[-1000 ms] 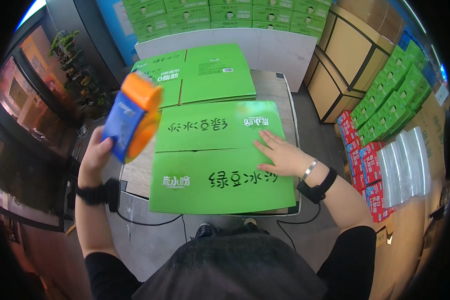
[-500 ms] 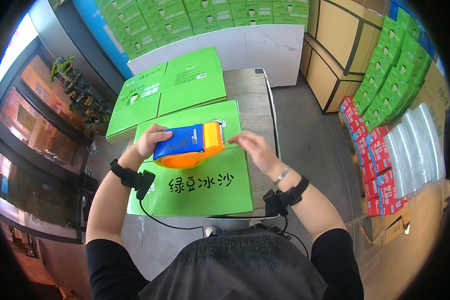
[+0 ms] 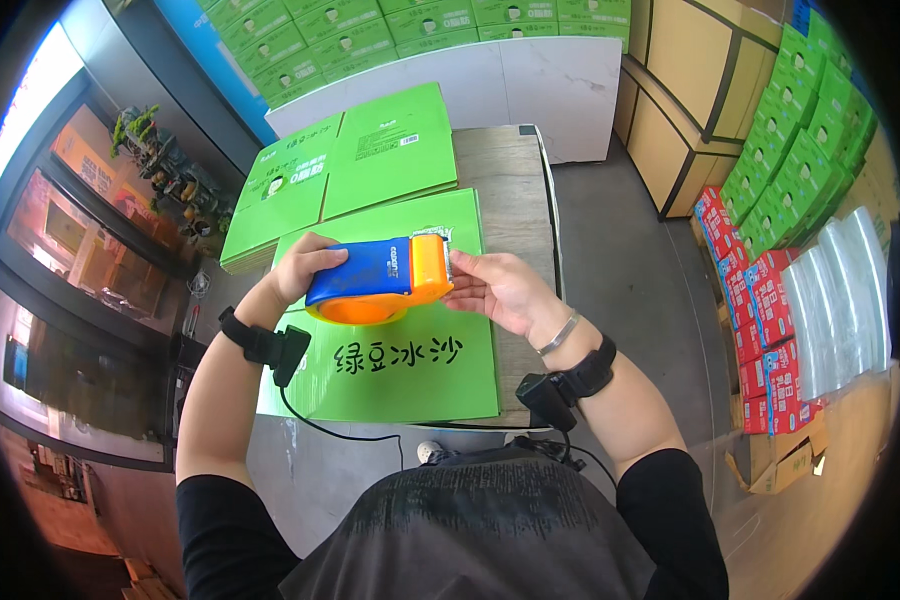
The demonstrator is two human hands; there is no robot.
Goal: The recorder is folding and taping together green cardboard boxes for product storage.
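Observation:
A blue and orange tape dispenser (image 3: pixel 370 270) is held over the green flattened cartons. My left hand (image 3: pixel 305 266) wraps its back end, with the thumb on the blue top. My right hand (image 3: pixel 500 290) has come to the dispenser's orange front, near the metal cutter. Its thumb and index finger pinch at the mouth there; whatever lies between them is too small to make out. Under the dispenser lies a stack of green flattened cartons (image 3: pixel 415 385) with black lettering on top.
A second pile of green flattened cartons (image 3: pixel 390 150) covers the far left of the wooden table (image 3: pixel 522 230). A white marbled panel (image 3: pixel 560 95) stands behind it, with stacked green boxes (image 3: pixel 430 22) above. To the right are red cartons (image 3: pixel 765 300) and clear plastic sleeves (image 3: pixel 838 300).
My right hand has moved left to the dispenser's front end, and its fingers have closed there. My left hand keeps its hold. The view has shifted slightly.

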